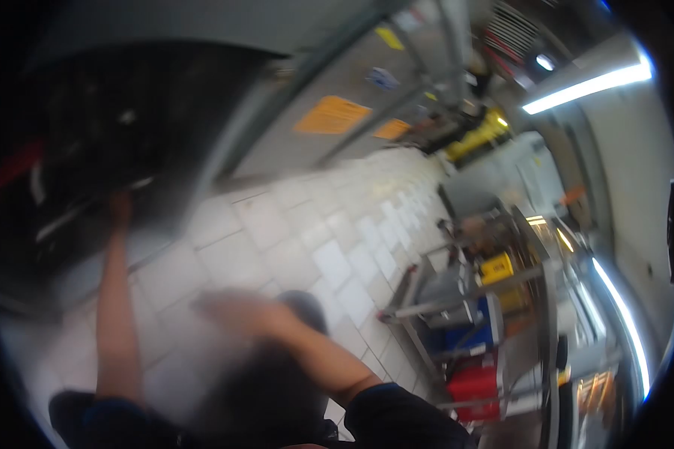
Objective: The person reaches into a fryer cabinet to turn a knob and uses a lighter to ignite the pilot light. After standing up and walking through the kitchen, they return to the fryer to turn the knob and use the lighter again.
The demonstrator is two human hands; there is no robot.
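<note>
My left hand (120, 206) reaches into the dark opening of a large metal unit (210, 168) at the left. Its fingers are lost in shadow, so whether they hold anything does not show. Close to that hand is a pale, thin edge or bar (140, 183) inside the opening. A small red patch (21, 163) lies deeper in, too dark to name. My right hand (240, 313) is above the tiled floor, in front of my dark-clothed leg, and motion smears its fingers. I can make out nothing in it.
The view is tilted. Metal doors with orange sheets (332, 114) line the far side of the tiled floor (284, 239). A metal rack (419, 314) at the right carries a blue bin (475, 329) and a red bin (475, 385). Something yellow (475, 138) stands far back.
</note>
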